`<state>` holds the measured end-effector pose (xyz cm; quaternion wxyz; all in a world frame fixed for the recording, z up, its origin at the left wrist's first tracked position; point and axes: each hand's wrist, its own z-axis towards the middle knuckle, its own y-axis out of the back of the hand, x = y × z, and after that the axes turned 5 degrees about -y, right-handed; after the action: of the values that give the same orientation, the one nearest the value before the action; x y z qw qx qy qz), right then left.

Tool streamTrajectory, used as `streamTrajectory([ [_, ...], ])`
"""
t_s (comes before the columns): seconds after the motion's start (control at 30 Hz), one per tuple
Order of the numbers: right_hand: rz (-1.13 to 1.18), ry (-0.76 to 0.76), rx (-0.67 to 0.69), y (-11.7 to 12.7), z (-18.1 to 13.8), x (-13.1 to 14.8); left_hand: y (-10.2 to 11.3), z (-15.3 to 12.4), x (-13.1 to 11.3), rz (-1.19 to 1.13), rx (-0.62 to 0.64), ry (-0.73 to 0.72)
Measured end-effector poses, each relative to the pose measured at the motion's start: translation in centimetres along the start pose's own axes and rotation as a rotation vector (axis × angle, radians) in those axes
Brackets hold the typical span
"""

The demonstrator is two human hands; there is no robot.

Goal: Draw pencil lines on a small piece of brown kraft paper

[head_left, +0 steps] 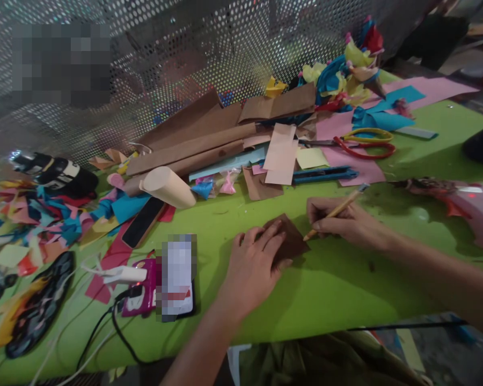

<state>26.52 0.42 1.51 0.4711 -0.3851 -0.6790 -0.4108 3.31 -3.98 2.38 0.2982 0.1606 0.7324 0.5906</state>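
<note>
Head view showed the left hand (pixel 253 257) lying flat, fingers slightly parted, on brown paper (pixel 292 245) inward of the green surface's (pixel 326 295) front edge. The right hand (pixel 348 222) had its fingers closed round a wooden pencil (pixel 346 202), tip by the paper's corner. A pink glue gun (pixel 473 209) lay towards the right edge.

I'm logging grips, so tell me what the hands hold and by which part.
The right hand grips the pencil toward its pointed end; the left hand rests on the brown paper, apparently without gripping it.
</note>
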Motion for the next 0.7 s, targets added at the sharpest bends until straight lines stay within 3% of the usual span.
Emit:
streamTrajectory([
  [0.43, 0.034, -0.019, 0.094, 0.1, 0.1, -0.2, 0.1, -0.1, 0.0, 0.011, 0.008, 0.001],
  [0.57, 0.084, -0.033, 0.012, 0.3, 0.5, 0.1, 0.0, -0.2, 0.0, 0.023, 0.003, -0.002],
  [0.7, 0.008, 0.048, -0.099, 0.4, 1.2, 0.2, -0.1, -0.3, 0.0, 0.031, -0.002, -0.011],
])
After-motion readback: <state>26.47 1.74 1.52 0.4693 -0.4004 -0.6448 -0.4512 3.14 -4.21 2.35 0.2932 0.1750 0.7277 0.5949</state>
